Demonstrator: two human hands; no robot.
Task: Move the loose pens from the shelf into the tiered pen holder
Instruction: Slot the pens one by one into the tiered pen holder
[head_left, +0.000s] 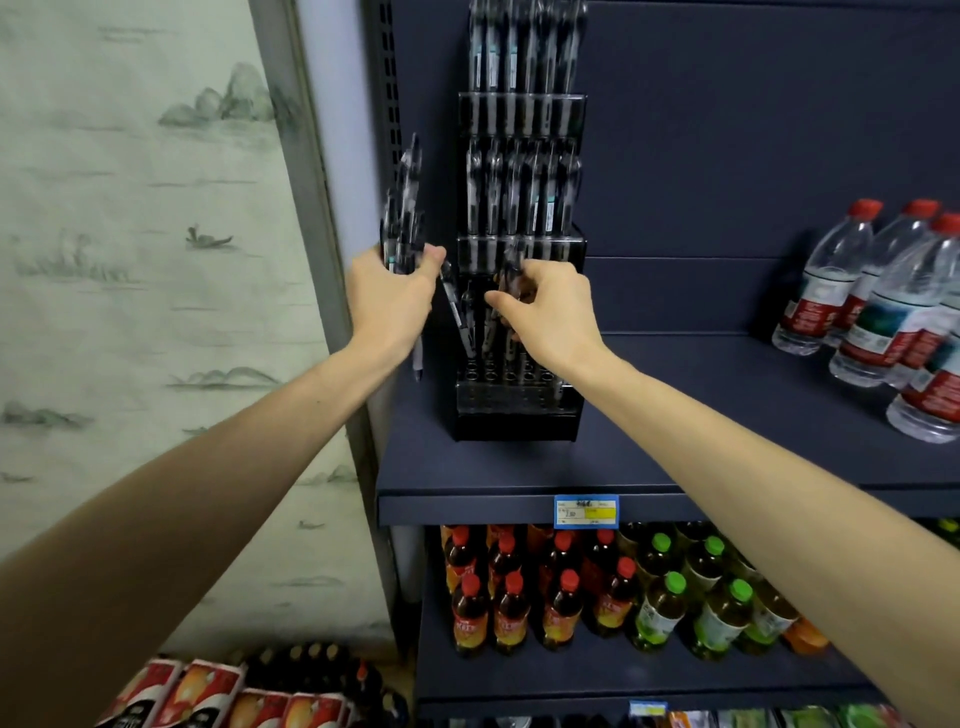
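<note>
Head view: left hand (390, 296) grips a blurred bunch of pens (402, 218) beside the tiered pen holder (519, 332) on the shelf (675, 457). Right hand (545, 312) pinches one pen (511, 275) at the lowest tier, its fingertips hidden.

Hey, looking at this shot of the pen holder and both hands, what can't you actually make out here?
- Head view: the pen count in the left hand bundle is lost to motion blur.
- What the right hand pinches is hidden by its own fingers.
- The tiered pen holder top row is cut off by the frame's upper edge.
- The price tag print is too small to read.
</note>
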